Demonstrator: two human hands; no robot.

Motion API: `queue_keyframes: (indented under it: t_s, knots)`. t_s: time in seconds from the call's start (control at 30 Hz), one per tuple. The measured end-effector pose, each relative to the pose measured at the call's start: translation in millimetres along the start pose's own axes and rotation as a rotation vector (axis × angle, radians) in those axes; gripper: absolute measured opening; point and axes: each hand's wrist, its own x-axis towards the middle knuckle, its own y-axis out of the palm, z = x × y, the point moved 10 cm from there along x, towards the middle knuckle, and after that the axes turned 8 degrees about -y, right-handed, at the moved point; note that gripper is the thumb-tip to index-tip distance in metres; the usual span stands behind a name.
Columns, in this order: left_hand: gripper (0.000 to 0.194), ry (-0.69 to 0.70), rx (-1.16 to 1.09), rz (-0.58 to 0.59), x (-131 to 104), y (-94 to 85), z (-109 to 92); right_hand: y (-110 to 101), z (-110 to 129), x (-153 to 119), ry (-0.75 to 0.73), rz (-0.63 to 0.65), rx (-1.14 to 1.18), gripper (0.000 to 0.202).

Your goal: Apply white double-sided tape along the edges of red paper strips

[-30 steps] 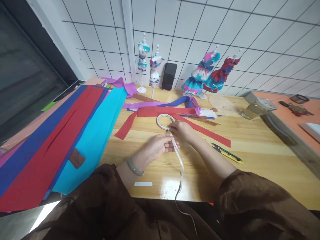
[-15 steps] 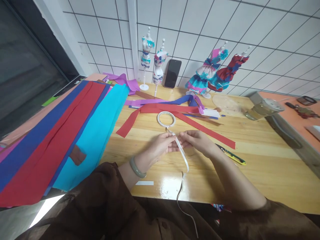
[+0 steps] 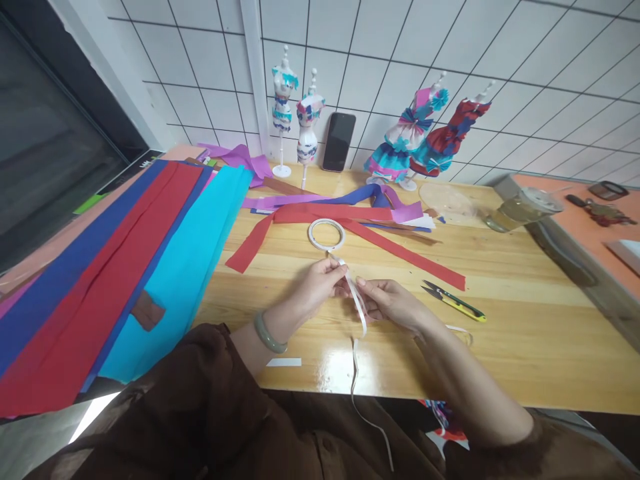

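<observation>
A roll of double-sided tape [image 3: 327, 235] lies on the wooden table, its white tape strip [image 3: 356, 297] running from it towards me. My left hand [image 3: 323, 283] pinches this strip near the roll between thumb and forefinger. Slightly lower along the strip, my right hand [image 3: 387, 301] has its fingers bent, thumb and fingertips closed at the strip's edge. Its lower fingers are partly hidden behind the tape. Below the strip's free end, a narrow curling ribbon of liner [image 3: 355, 373] hangs over the table's front edge. Yellow and black thread snips [image 3: 457, 302] lie right of my right hand.
Folded crepe paper sheets [image 3: 175, 267] fill the left side. Red strips [image 3: 330, 213] and other coloured strips lie behind the roll. Small dress forms [image 3: 307, 127], clothed ones [image 3: 403, 150] and a phone [image 3: 339, 141] stand by the wall. A lidded cup [image 3: 523, 210] stands right.
My right hand has drawn slightly away from my left hand, down and along the tape strip. My left hand keeps its pinch. The whole view has shifted a little.
</observation>
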Motion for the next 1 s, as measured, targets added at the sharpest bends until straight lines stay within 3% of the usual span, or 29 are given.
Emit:
queue_keyframes:
  t_s: [0.17, 0.37, 0.47, 0.63, 0.83, 1.0]
  knots:
    - [0.011, -0.006, 0.052, -0.058, 2.6, -4.9, 1.8, 2.6, 8.6, 6.8, -0.036, -0.027, -0.092, 0.039]
    - [0.005, -0.052, -0.073, 0.074, 6.2, -0.9, 9.0, 3.4, 10.6, 7.5, -0.085, 0.01, -0.186, 0.033]
    - [0.004, -0.176, -0.221, 0.15, 6.2, 4.0, 18.1, -0.5, 11.5, 7.1, -0.116, 0.031, -0.222, 0.032]
    - [0.012, -0.346, -0.361, 0.143, 6.2, 3.6, 30.7, -1.8, 19.2, 7.6, -0.169, 0.075, -0.286, 0.03]
    - [0.018, -0.298, -0.451, 0.159, 11.0, -4.8, 15.8, -0.3, 15.6, 7.5, -0.136, 0.116, -0.29, 0.029]
    - [0.012, -0.26, -0.32, 0.121, 14.4, -10.8, 14.7, 3.3, 15.0, 4.8, -0.126, 0.137, -0.269, 0.029]
